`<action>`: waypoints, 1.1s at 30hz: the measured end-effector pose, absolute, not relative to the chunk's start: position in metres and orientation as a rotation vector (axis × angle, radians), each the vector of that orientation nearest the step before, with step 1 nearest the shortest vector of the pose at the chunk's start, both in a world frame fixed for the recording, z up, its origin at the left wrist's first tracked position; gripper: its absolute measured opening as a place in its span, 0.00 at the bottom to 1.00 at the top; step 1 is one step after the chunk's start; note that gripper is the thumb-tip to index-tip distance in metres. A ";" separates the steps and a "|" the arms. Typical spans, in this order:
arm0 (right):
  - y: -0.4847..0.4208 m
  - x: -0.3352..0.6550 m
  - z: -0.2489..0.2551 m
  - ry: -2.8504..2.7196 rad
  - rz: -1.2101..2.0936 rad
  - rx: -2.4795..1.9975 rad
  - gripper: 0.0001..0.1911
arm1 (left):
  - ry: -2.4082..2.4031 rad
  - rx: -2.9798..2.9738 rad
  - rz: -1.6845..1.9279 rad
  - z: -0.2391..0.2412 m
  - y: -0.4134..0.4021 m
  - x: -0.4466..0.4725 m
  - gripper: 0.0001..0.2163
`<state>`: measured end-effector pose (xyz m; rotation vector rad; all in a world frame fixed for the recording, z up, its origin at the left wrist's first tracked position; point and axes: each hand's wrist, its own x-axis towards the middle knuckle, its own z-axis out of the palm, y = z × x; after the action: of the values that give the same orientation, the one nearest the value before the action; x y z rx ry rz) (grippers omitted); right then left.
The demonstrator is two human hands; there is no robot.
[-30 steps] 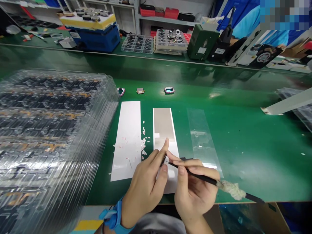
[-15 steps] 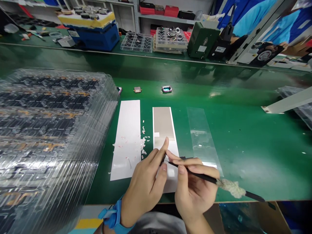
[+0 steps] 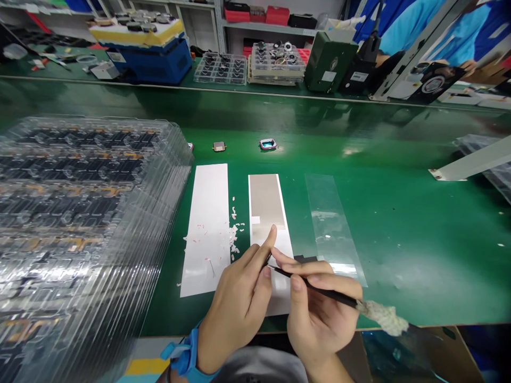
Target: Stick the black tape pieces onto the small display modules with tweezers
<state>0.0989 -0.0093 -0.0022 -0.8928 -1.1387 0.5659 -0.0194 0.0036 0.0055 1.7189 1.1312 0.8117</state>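
My left hand point(image 3: 241, 292) pinches a small dark part point(image 3: 266, 260) between thumb and fingers; the fingers hide most of it. In my right hand point(image 3: 323, 308) lies a pair of slim black tweezers point(image 3: 333, 294), with pale wrapping point(image 3: 385, 317) round the back end. Their fine tip meets the dark part at my left fingertips. Beneath both hands is a white sheet with a grey-beige film point(image 3: 266, 199) on its far half. A dark flat piece point(image 3: 305, 259) shows partly behind my right fingers.
Left of the hands lies a white strip point(image 3: 205, 213) with tiny scraps point(image 3: 234, 234) beside it. A clear plastic sheet point(image 3: 333, 223) is on the right. Tall stacked clear trays point(image 3: 159, 213) fill the left side. Farther back sit a small square module point(image 3: 219, 146) and a watch-like case point(image 3: 268, 144).
The tweezers' back end has swung slightly right and down, and my right hand has shifted a little with it. My left hand keeps its pinch; the view has moved slightly.
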 end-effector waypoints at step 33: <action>-0.011 0.100 -0.004 -1.133 0.602 -0.793 0.16 | 1.256 1.874 0.864 -0.003 0.005 -0.019 0.25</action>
<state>0.0997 -0.0107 -0.0036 -0.7927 -1.1332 0.6019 -0.0190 0.0052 -0.0031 1.8745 1.2559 0.8636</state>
